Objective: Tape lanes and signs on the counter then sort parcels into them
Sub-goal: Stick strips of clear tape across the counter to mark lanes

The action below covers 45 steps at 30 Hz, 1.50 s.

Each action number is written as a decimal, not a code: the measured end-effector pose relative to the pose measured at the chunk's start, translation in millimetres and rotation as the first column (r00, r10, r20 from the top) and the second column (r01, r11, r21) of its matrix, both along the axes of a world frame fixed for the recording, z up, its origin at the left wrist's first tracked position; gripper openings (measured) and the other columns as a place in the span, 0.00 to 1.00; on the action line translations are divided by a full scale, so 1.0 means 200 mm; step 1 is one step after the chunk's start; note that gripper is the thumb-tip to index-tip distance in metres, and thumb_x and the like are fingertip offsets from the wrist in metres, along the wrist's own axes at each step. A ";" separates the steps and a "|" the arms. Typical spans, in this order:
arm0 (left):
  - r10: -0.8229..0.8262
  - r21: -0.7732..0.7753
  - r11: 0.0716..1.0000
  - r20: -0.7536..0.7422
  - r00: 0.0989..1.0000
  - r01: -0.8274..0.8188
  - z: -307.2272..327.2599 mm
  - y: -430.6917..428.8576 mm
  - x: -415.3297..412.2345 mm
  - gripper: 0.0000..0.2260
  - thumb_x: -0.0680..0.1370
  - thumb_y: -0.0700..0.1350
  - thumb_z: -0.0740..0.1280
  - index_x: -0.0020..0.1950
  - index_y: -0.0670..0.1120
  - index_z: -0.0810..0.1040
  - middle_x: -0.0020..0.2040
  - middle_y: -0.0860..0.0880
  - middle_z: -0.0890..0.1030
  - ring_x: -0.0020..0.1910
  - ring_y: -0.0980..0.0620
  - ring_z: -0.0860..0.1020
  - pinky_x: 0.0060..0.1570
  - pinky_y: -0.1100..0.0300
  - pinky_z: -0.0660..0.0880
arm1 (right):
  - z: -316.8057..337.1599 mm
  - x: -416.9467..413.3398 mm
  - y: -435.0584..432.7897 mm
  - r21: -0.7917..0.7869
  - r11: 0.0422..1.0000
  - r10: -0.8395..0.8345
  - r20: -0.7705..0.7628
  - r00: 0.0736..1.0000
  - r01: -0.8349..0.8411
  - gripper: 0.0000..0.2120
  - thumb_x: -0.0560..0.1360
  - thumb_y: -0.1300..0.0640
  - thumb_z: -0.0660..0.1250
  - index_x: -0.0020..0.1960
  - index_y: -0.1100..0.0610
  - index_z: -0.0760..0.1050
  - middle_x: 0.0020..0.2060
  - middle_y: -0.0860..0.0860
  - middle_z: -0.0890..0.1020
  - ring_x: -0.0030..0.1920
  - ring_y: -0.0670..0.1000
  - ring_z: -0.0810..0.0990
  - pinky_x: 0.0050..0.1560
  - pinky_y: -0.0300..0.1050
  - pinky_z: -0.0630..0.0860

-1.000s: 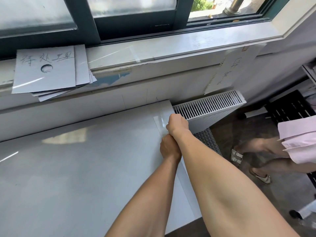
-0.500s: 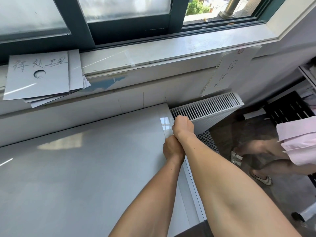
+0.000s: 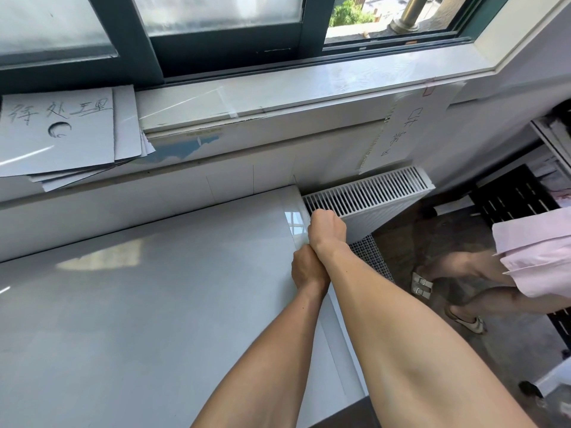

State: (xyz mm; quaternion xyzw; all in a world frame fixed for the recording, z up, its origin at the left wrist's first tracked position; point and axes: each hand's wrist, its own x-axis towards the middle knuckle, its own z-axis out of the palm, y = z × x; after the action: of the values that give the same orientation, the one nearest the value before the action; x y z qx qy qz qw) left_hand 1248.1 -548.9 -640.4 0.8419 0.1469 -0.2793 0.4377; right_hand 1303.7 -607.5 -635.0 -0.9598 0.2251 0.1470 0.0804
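A strip of clear tape (image 3: 293, 222) lies glossy along the right edge of the grey counter (image 3: 139, 304), near its far corner. My right hand (image 3: 327, 228) is a fist at that edge with the fingers curled under, apparently pinching the tape; the fingertips are hidden. Just behind it sits my left hand (image 3: 307, 270) on the counter edge, its fingers covered by my right wrist. A stack of handwritten paper signs (image 3: 58, 134) rests on the window sill at left. Another handwritten sign (image 3: 398, 134) hangs taped below the sill at right.
A white radiator (image 3: 370, 196) stands right beside the counter's far right corner, with a mesh panel (image 3: 370, 254) below it. Another person's legs and sandals (image 3: 432, 282) are on the floor at right. A black crate (image 3: 513, 193) stands further right.
My right fist has slid a little to the right, from over the tape to the counter's very edge by the radiator. My left hand has stayed just behind it.
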 end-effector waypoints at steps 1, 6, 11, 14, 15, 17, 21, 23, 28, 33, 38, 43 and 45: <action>-0.001 0.001 1.000 0.001 1.000 0.001 0.00 0.00 0.00 0.13 0.80 0.40 0.57 0.35 0.46 0.68 0.45 0.43 0.80 0.42 0.43 0.77 0.38 0.56 0.72 | 0.00 0.00 0.00 -0.003 1.000 -0.002 0.000 1.000 0.002 0.11 0.76 0.70 0.63 0.38 0.58 0.70 0.37 0.53 0.75 0.37 0.54 0.72 0.36 0.45 0.68; 0.019 -0.014 1.000 -0.006 1.000 -0.019 -0.01 0.00 0.00 0.14 0.80 0.41 0.57 0.33 0.49 0.67 0.44 0.44 0.80 0.41 0.45 0.77 0.38 0.56 0.73 | -0.01 -0.01 0.00 -0.020 1.000 -0.009 0.003 1.000 0.009 0.10 0.76 0.69 0.63 0.39 0.58 0.70 0.37 0.53 0.75 0.37 0.53 0.72 0.36 0.45 0.67; 0.007 -0.023 1.000 0.018 1.000 -0.007 0.00 0.03 0.03 0.12 0.78 0.40 0.57 0.35 0.47 0.71 0.44 0.44 0.82 0.45 0.41 0.80 0.35 0.58 0.70 | -0.01 0.00 0.00 0.012 0.999 -0.049 -0.005 0.999 0.049 0.09 0.78 0.64 0.66 0.40 0.57 0.72 0.39 0.54 0.77 0.38 0.53 0.74 0.37 0.45 0.68; 0.066 -0.050 0.997 0.018 0.998 -0.065 0.02 0.08 0.07 0.12 0.78 0.42 0.58 0.42 0.44 0.79 0.46 0.45 0.82 0.46 0.40 0.79 0.39 0.56 0.71 | -0.01 -0.01 0.00 0.060 0.996 -0.065 0.007 0.998 0.065 0.05 0.79 0.58 0.65 0.47 0.59 0.75 0.47 0.56 0.81 0.46 0.56 0.79 0.39 0.46 0.70; 0.056 -0.028 0.998 0.041 0.998 -0.055 0.03 0.10 0.08 0.12 0.79 0.44 0.58 0.49 0.45 0.82 0.50 0.45 0.83 0.49 0.41 0.79 0.41 0.57 0.71 | -0.01 -0.01 0.01 0.064 0.996 -0.070 0.024 0.997 0.068 0.07 0.80 0.56 0.64 0.51 0.60 0.76 0.50 0.57 0.81 0.49 0.57 0.80 0.41 0.47 0.70; 0.005 0.054 0.998 0.108 0.994 -0.011 0.04 0.14 0.09 0.13 0.81 0.48 0.60 0.59 0.44 0.81 0.58 0.44 0.81 0.55 0.41 0.79 0.46 0.59 0.70 | 0.01 -0.02 0.02 0.057 0.996 -0.069 0.052 0.996 0.066 0.10 0.81 0.55 0.62 0.58 0.60 0.74 0.55 0.57 0.79 0.55 0.59 0.79 0.45 0.49 0.71; -0.015 0.125 0.992 0.207 0.978 -0.012 0.04 0.24 0.12 0.15 0.81 0.49 0.60 0.61 0.44 0.79 0.59 0.44 0.81 0.58 0.42 0.78 0.50 0.58 0.71 | 0.04 -0.05 0.04 -0.008 1.000 0.016 0.208 0.978 -0.014 0.12 0.81 0.54 0.60 0.59 0.60 0.73 0.57 0.57 0.77 0.58 0.58 0.75 0.53 0.50 0.71; -0.012 0.155 0.987 0.272 0.962 -0.031 0.06 0.30 0.15 0.15 0.81 0.49 0.58 0.62 0.45 0.79 0.59 0.45 0.81 0.58 0.43 0.77 0.52 0.56 0.73 | 0.06 -0.05 0.07 -0.032 0.994 0.105 0.292 0.951 -0.100 0.12 0.81 0.54 0.59 0.59 0.59 0.74 0.56 0.56 0.77 0.57 0.57 0.74 0.53 0.50 0.70; -0.015 0.216 0.974 0.348 0.937 -0.065 0.13 0.51 0.20 0.17 0.81 0.51 0.57 0.66 0.47 0.77 0.62 0.45 0.79 0.60 0.44 0.76 0.56 0.54 0.73 | 0.14 -0.01 0.27 -0.023 0.975 0.217 0.345 0.913 -0.223 0.13 0.81 0.55 0.57 0.61 0.59 0.74 0.55 0.57 0.77 0.56 0.58 0.75 0.52 0.52 0.70; 0.034 0.264 0.951 0.422 0.906 -0.159 0.23 0.92 0.26 0.16 0.82 0.51 0.58 0.64 0.47 0.78 0.60 0.44 0.80 0.59 0.43 0.76 0.53 0.53 0.73 | 0.24 0.06 0.64 0.017 0.961 0.248 0.392 0.886 -0.276 0.13 0.82 0.54 0.56 0.56 0.60 0.75 0.53 0.57 0.78 0.53 0.59 0.76 0.50 0.52 0.70; 0.139 0.313 0.901 0.449 0.882 -0.301 0.37 1.50 0.28 0.15 0.81 0.51 0.59 0.54 0.44 0.80 0.54 0.42 0.82 0.55 0.40 0.78 0.49 0.52 0.74 | 0.37 0.11 1.16 0.050 0.915 0.347 0.407 0.845 -0.400 0.13 0.81 0.55 0.58 0.60 0.59 0.76 0.55 0.57 0.78 0.56 0.59 0.76 0.53 0.52 0.70; 0.211 0.335 0.853 0.481 0.851 -0.401 0.47 2.10 0.18 0.15 0.80 0.51 0.59 0.58 0.45 0.80 0.56 0.43 0.80 0.57 0.41 0.77 0.51 0.51 0.75 | 0.43 0.05 1.79 0.103 0.849 0.439 0.408 0.800 -0.518 0.14 0.81 0.54 0.57 0.60 0.59 0.76 0.56 0.57 0.78 0.57 0.59 0.76 0.54 0.51 0.71; 0.250 0.353 0.824 0.474 0.844 -0.443 0.47 2.34 0.12 0.16 0.81 0.52 0.58 0.62 0.45 0.79 0.59 0.43 0.79 0.60 0.42 0.76 0.53 0.52 0.73 | 0.43 -0.01 2.01 0.114 0.821 0.477 0.401 0.782 -0.559 0.14 0.81 0.54 0.57 0.58 0.60 0.76 0.56 0.57 0.78 0.57 0.59 0.76 0.53 0.52 0.72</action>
State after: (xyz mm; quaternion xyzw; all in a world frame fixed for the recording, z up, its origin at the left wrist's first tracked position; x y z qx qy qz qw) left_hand 1271.5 -80.4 -546.5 0.9166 0.2667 0.0303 0.2962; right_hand 1302.1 -205.1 -549.0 -0.9790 -0.0855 0.0125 0.1845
